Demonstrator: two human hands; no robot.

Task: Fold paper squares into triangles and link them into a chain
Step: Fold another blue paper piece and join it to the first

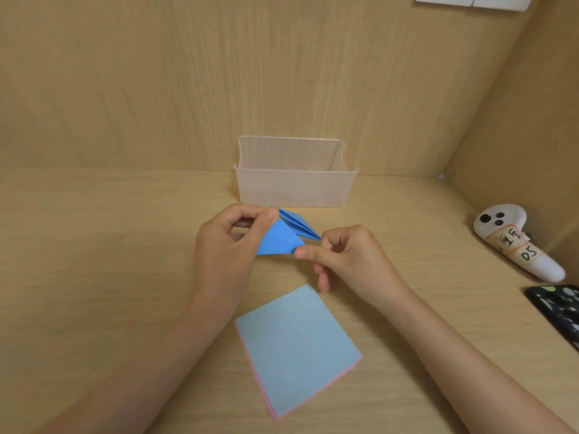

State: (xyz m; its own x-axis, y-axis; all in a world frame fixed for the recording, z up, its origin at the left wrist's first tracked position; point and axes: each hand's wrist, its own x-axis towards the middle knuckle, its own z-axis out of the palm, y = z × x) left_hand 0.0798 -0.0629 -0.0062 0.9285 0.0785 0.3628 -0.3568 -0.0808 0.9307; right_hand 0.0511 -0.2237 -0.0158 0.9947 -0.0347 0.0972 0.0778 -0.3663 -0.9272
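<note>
Clear box (294,183): a ribbed, see-through plastic tub that stands upright at the back of the wooden desk (94,261), against the rear panel. It serves as the landmark for everything below.
Blue triangle (277,239): a folded piece of bright blue paper held up just in front of the clear box. Its long edge runs along the bottom.
Narrow folded piece (297,223): the same bright blue, and it lies behind the triangle, between it and the clear box. Its layered edges run down to a point on the right. I cannot tell whether the two pieces are already linked.
Left hand (225,245): in front of the clear box's left end. Thumb and forefinger pinch the triangle's top corner.
Right hand (347,261): in front of the clear box's right end, fingers curled. The thumb tip touches the triangle's right corner and the narrow piece's point reaches the forefinger. Whether it truly grips either piece I cannot tell.
Hands together: close, with the blue paper spanning the gap between them.
Paper stack (297,349): pale blue square on top and pink edges beneath. It lies flat well in front of the clear box, between the forearms.
White controller (513,242): lies far right of the clear box and bears a handwritten label.
Dark phone (557,311): right of the clear box, nearer the viewer than the controller, partly out of frame.
</note>
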